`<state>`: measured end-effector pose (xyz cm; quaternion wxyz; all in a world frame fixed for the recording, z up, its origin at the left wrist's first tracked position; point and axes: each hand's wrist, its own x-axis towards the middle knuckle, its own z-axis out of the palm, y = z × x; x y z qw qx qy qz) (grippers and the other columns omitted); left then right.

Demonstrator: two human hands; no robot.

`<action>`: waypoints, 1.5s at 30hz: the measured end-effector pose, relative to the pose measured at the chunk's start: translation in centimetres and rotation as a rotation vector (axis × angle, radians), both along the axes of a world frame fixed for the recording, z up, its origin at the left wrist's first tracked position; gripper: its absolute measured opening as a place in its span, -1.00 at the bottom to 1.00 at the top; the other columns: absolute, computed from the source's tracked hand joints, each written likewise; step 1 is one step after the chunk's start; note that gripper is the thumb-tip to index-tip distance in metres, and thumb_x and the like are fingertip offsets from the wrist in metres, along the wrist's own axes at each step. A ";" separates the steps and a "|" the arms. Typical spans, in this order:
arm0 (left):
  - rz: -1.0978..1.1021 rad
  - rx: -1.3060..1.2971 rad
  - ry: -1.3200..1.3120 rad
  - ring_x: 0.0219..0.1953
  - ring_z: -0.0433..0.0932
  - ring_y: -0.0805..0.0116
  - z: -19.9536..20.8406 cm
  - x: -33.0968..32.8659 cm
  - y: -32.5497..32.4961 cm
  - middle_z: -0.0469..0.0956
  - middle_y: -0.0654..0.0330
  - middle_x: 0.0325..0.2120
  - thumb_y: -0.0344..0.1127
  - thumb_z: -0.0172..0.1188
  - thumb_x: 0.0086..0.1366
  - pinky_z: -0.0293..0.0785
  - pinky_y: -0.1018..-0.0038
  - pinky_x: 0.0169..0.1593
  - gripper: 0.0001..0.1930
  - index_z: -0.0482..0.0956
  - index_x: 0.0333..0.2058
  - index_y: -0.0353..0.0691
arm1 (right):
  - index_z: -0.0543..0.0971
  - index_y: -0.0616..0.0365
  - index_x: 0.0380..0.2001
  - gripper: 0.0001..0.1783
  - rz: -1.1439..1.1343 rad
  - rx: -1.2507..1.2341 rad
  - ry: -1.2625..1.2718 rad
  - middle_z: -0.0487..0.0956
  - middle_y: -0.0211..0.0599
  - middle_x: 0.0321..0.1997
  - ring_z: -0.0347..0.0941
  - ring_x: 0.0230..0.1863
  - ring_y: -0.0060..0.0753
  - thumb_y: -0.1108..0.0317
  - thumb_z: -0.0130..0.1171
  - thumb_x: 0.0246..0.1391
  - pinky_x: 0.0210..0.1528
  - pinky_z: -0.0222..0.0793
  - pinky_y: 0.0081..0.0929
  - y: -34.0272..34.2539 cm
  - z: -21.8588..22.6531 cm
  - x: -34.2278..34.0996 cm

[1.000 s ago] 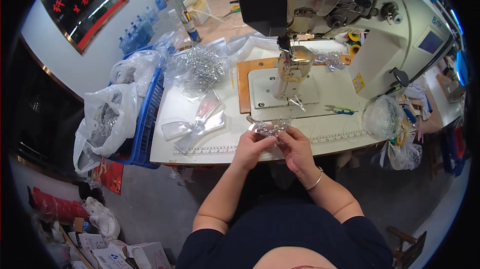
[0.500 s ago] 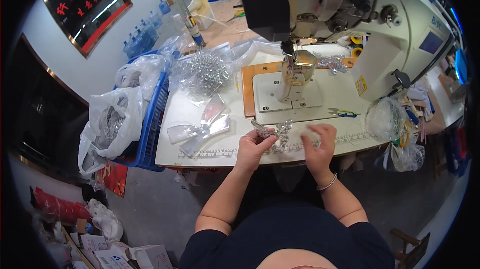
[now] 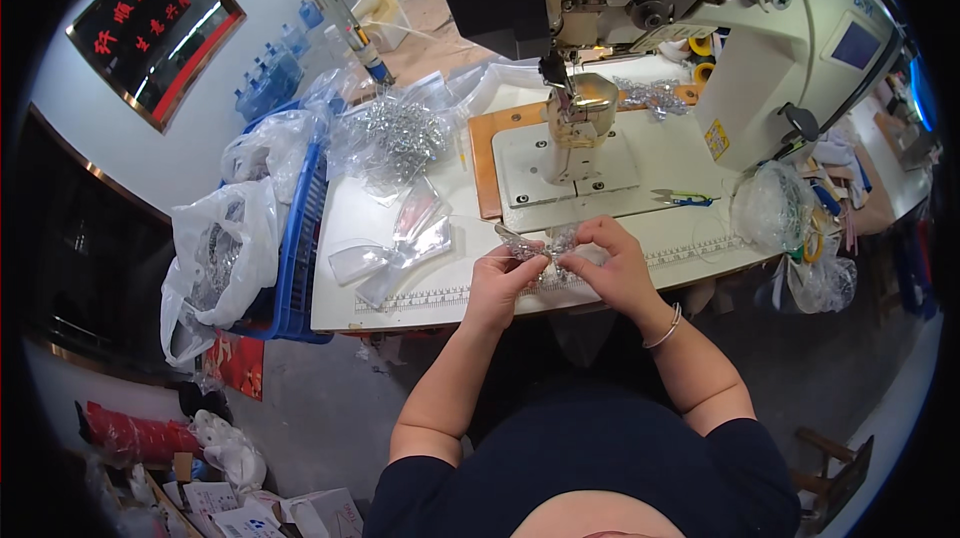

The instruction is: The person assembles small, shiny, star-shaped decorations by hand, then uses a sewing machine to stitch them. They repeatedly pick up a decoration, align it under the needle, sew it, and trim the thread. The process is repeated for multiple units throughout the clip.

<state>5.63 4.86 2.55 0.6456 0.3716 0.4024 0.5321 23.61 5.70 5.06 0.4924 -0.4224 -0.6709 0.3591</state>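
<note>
The silvery piece (image 3: 523, 249) looks rough and glittery, the clear strips (image 3: 425, 241) glossy, smooth plastic. The bag (image 3: 257, 248) is thin, crinkled plastic, the desk (image 3: 670, 230) smooth, the bracelet (image 3: 664, 334) polished metal, the shirt (image 3: 600, 448) matt cloth.

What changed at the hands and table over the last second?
Right hand let go of the silvery piece, moved off rightward, then came back left and grips it again. Left hand kept its grip throughout. Snips, clear bow-shaped piece and silvery heap stayed put.
</note>
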 end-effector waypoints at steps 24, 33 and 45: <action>-0.004 0.089 0.099 -0.48 0.40 0.63 0.5 0.0 0.0 0.53 0.30 -0.47 -0.44 0.28 0.06 0.30 0.67 -0.40 -0.77 0.54 -0.27 -0.33 | 0.55 0.07 -0.49 -0.83 -0.146 0.481 -0.457 0.50 -0.47 -0.51 0.38 -0.32 -0.37 0.31 0.31 -0.20 -0.05 0.10 -0.33 -0.1 2.1 0.0; -0.146 0.005 -0.101 -0.45 0.48 0.55 -0.7 -1.1 0.5 0.54 0.24 -0.44 -0.49 0.23 0.06 0.37 0.66 -0.38 -0.78 0.51 -0.27 -0.32 | 0.51 0.19 -0.52 -0.84 0.157 -0.351 0.020 0.47 -0.44 -0.57 0.38 -0.41 -0.63 0.35 0.26 -0.09 -0.30 0.29 -0.59 1.2 0.5 0.7; 0.024 0.067 0.167 -0.48 0.44 0.55 0.1 -0.1 -0.5 0.54 0.26 -0.49 -0.46 0.28 0.02 0.35 0.63 -0.40 -0.78 0.54 -0.30 -0.33 | 0.49 0.14 -0.45 -0.74 -0.089 -0.017 -0.092 0.52 -0.34 -0.46 0.41 -0.36 -0.37 0.41 0.34 -0.25 -0.06 0.23 -0.37 0.2 -1.2 -0.3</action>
